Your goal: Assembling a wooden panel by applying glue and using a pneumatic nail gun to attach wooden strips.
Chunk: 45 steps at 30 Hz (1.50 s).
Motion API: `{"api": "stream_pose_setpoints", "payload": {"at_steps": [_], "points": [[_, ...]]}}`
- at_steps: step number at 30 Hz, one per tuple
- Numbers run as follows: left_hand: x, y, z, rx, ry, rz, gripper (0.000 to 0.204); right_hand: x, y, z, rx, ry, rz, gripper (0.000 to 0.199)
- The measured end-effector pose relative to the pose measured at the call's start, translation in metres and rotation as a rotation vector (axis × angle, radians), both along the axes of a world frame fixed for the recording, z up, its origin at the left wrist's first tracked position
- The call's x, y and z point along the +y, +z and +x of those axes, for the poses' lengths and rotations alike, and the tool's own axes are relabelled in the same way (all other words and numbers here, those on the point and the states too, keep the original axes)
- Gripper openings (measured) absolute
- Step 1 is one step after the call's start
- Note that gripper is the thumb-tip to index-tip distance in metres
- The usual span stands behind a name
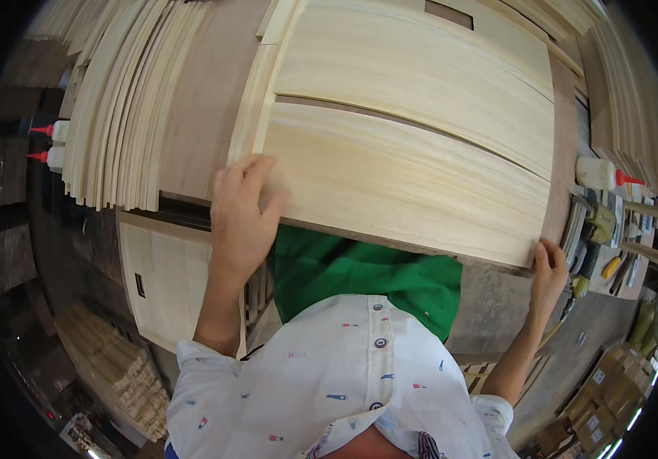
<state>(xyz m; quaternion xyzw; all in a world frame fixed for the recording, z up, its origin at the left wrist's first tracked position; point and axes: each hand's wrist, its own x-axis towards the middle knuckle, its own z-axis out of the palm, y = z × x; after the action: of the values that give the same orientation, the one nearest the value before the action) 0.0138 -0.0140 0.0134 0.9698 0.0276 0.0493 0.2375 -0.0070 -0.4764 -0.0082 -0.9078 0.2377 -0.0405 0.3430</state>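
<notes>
The left hand (241,210) is lying flat, fingers spread wide, on the near left corner of a pale wooden panel (405,187), holding nothing and just pressing down on it. The right hand (548,268) is gripping the near right corner of the same panel, fingers curling over its edge. The panel is resting on a brown board (206,99) that is covering the tabletop, directly in front of the person, with a second pale panel (413,69) lying just beyond it and a narrow gap showing between the two. A stack of thin wooden strips (115,107) is sitting to the left on the board. Two glue bottles with red tips (50,145) are standing at the far left, and another glue bottle (600,174) is lying to the right, near the right hand. A green cloth (359,271) is hanging below the panel's near edge.
</notes>
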Motion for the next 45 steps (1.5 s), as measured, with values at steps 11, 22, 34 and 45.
{"api": "stream_pose_setpoints", "payload": {"at_steps": [11, 22, 34, 45], "points": [[-0.015, -0.012, 0.093, -0.096, 0.019, 0.109, 0.041, 0.004, -0.021, 0.108, -0.190, 0.133, 0.129, 0.038], [-0.009, -0.040, 0.094, -0.304, -0.068, 0.158, 0.037, 0.011, -0.025, 0.106, -0.240, 0.050, 0.065, 0.034], [-0.015, -0.009, 0.023, 0.015, -0.450, -0.027, 0.053, 0.014, -0.026, 0.090, -0.268, 0.105, 0.155, 0.035], [0.009, -0.029, 0.020, 0.028, -0.599, 0.115, 0.067, 0.017, -0.029, 0.091, -0.300, 0.049, 0.253, 0.035]]}}
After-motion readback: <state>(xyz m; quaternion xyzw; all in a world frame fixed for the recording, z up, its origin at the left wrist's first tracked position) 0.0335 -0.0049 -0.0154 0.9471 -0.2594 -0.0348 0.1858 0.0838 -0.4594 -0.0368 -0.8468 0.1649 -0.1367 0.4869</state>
